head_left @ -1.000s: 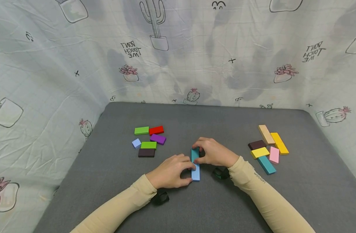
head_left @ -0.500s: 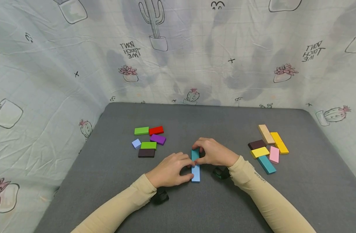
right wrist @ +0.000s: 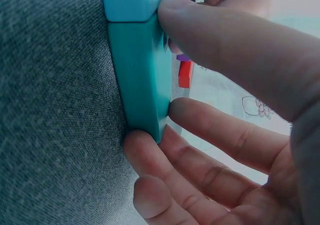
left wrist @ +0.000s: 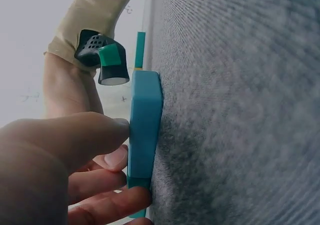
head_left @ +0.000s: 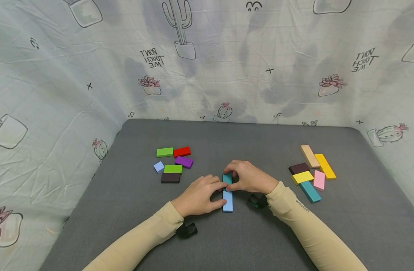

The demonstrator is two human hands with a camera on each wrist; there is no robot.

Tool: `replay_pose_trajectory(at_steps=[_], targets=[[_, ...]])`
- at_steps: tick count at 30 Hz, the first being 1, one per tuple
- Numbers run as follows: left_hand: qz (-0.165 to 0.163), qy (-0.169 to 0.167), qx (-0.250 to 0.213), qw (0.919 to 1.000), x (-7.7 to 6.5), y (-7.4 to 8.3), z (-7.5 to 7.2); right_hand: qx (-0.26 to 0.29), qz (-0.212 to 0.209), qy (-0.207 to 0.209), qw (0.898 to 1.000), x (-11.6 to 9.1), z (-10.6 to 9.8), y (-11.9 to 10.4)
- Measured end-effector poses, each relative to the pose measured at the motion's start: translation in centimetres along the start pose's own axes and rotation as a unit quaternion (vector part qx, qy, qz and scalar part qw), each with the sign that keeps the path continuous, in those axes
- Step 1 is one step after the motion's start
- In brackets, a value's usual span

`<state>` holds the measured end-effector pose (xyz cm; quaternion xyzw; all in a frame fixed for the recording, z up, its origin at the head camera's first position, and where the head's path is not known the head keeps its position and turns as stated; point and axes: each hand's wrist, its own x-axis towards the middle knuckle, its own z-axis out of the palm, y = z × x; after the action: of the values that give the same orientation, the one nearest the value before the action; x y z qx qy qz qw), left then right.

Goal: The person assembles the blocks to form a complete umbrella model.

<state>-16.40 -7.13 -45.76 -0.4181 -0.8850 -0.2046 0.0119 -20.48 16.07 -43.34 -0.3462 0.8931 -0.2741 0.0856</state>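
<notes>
In the head view a light blue block (head_left: 228, 203) and a teal block (head_left: 227, 178) lie end to end, in line. My left hand (head_left: 201, 195) is at their left side, its thumb touching the light blue block and its fingertips by the teal one near the joint. My right hand (head_left: 249, 177) pinches the teal block lengthwise, thumb near the joint and fingers round the far end. In the right wrist view the joint between the light blue block (right wrist: 135, 2) and the teal block (right wrist: 137, 75) looks like a thin line.
To the left lies a group of small blocks, among them a red block (head_left: 182, 151) and a purple block (head_left: 184, 162). Another group on the right includes a pink block (head_left: 319, 180) and a second teal block (head_left: 310, 191). A printed cloth (head_left: 207, 75) hangs behind the grey table (head_left: 207, 139).
My left thumb has moved from the light blue block's near end up along its left side, and my left fingertips have shifted up to the teal block. My right hand has stayed put.
</notes>
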Motion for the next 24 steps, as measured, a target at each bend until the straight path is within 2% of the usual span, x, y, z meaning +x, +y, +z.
replay_pose_trajectory(at_steps=[9, 18, 24], targets=[[-0.009, -0.012, -0.009, 0.9998, 0.1, -0.1, 0.0, -0.007, 0.012, -0.007, 1.000, -0.1, -0.2, -0.2], [-0.017, -0.018, -0.010, 0.9996, 0.1, 0.1, -0.1, -0.016, 0.011, 0.025, 0.999, -0.7, -1.6, -0.8], [-0.017, -0.019, -0.011, 0.9996, 0.2, 0.1, -0.2, -0.022, 0.024, 0.031, 0.999, -1.2, -2.2, -1.0]])
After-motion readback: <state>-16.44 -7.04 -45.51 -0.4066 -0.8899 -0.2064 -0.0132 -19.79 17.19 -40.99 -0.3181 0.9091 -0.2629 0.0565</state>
